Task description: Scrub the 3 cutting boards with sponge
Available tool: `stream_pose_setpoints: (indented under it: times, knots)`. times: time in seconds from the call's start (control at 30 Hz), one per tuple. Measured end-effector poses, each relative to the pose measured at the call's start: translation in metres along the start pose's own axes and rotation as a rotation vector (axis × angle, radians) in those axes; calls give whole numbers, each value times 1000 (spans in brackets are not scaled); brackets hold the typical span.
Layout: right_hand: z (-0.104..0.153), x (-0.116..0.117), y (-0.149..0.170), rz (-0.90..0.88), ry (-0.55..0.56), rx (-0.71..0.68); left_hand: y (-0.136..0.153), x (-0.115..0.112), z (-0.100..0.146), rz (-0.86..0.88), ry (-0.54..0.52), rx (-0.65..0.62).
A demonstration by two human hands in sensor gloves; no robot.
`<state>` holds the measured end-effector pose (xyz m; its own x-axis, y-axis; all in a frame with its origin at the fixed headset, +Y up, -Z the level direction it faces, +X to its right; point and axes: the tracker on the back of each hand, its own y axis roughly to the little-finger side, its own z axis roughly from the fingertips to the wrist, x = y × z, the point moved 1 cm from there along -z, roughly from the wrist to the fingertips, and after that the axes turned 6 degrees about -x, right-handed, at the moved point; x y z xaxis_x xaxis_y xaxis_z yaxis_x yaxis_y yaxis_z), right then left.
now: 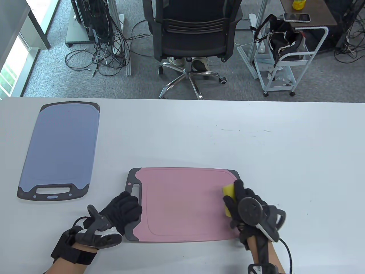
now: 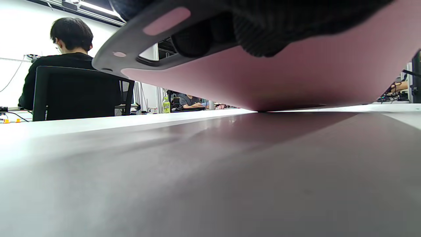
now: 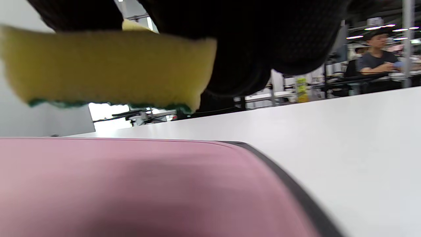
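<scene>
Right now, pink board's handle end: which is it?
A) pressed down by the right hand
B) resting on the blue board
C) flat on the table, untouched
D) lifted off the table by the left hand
D: the left wrist view shows the pink board tilted up from the table, with the left hand gripping its handle end.

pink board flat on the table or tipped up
Tipped up. In the left wrist view the pink board slants off the table at its handle end, gripped by the left hand.

The pink cutting board [image 1: 182, 204] looks like matt plastic with a dark rubbery rim — the yellow sponge [image 3: 105, 65] is porous foam with a coarse green underside; the counter [image 1: 256, 137] is smooth, faintly glossy white.
</scene>
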<state>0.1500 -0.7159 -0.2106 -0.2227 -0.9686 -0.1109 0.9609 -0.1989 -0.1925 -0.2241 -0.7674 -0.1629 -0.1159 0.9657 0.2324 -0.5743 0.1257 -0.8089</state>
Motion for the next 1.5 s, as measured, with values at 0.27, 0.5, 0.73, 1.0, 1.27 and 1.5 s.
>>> stream_pose_setpoints:
  times: [0.27, 0.5, 0.73, 1.0, 1.27, 1.5]
  knots:
    - [-89, 48, -153, 15, -120, -229, 0, 1, 1, 8, -6, -6]
    - [-112, 72, -214, 173, -246, -305, -5, 2, 1, -31, -6, -18]
    - [-107, 66, -110, 175, -257, -65, -7, 3, 1, -43, -6, -27]
    - [-39, 50, 78, 132, -280, 458, -1, 1, 0, 1, 3, -7]
    - [-68, 62, -73, 82, -274, -81, -4, 2, 0, -23, 4, -11]
    - [-48, 63, -197, 138, -273, -506, -3, 2, 0, -16, 4, -8]
